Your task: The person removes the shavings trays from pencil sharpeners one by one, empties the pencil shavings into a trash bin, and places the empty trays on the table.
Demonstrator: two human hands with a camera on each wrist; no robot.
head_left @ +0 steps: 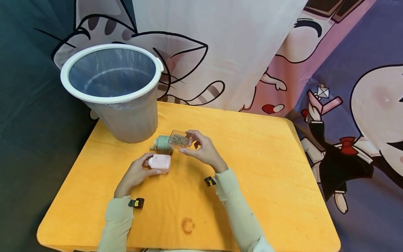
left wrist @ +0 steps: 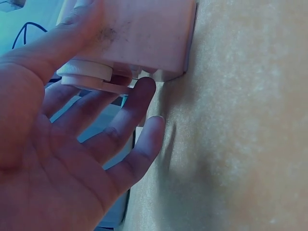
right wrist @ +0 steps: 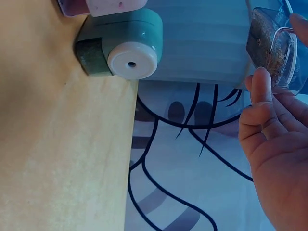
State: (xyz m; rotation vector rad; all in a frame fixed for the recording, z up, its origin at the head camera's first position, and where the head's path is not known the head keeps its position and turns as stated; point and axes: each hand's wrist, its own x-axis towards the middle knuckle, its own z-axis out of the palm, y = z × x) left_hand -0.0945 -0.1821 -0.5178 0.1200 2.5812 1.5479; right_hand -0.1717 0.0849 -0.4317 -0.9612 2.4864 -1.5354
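Observation:
My left hand (head_left: 134, 172) holds a pink pencil sharpener (head_left: 161, 162) low over the table, the thumb on its near side. In the left wrist view the pink body stands beside the tabletop, with dark smudges on it and a white round knob at one end. My right hand (head_left: 204, 148) pinches a small clear shavings drawer (right wrist: 269, 48) by its edges, in the air. Brown-grey pencil shavings (head_left: 179, 140) lie inside it. Behind both hands a green pencil sharpener (right wrist: 120, 41) sits on the table, partly covered by the drawer in the head view.
A tall waste bin (head_left: 132, 120) with a white rim and a plastic liner stands at the table's back left. The yellow table (head_left: 267, 182) has a ring-shaped mark (head_left: 188, 225) near its front edge. A printed cartoon curtain (head_left: 239, 52) hangs behind.

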